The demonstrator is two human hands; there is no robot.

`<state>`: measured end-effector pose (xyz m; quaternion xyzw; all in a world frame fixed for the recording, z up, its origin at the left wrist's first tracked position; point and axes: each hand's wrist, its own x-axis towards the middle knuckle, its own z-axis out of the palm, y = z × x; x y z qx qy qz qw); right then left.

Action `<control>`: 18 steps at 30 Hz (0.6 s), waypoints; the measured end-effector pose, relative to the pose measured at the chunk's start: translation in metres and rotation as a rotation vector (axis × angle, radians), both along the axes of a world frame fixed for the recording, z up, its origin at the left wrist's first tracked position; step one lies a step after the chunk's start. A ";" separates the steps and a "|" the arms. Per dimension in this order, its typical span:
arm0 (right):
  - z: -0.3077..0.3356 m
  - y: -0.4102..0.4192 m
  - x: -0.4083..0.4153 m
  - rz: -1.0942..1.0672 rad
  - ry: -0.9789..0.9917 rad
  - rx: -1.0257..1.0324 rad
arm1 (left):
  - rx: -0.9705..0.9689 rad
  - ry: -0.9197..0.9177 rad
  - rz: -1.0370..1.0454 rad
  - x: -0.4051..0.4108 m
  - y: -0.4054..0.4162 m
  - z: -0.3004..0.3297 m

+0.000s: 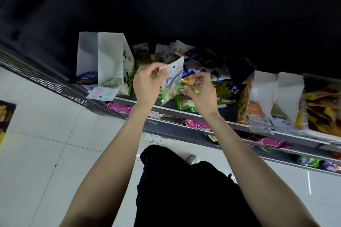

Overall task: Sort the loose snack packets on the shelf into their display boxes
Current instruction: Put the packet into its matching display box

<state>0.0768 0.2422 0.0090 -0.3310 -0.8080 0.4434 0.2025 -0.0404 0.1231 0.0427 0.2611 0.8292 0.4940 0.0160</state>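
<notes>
Shelf [230, 122] w/ grey front edge over white tile floor [46, 143]; dark behind. Loose packet pile [201, 61] mid-shelf. Left of pile: white display box [110, 57], green packets inside. Left hand [147, 83] grip pinches clear-green packet [172, 83] above pile's front; right hand [201, 91] grip pinches its edge.

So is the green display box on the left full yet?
No, far from full. The green display box shows mostly bare white inner walls, with only a few green packets lying at its bottom.
</notes>
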 end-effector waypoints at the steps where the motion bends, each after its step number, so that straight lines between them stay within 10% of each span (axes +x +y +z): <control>1: 0.006 -0.005 0.005 -0.003 0.032 -0.008 | 0.073 -0.082 0.009 -0.001 0.003 0.010; 8: 0.033 -0.021 0.013 0.123 0.054 0.096 | 0.364 -0.606 -0.011 0.012 0.009 0.047; 18: 0.048 -0.031 -0.007 0.068 0.121 0.329 | 0.494 -0.797 0.074 0.036 -0.002 0.068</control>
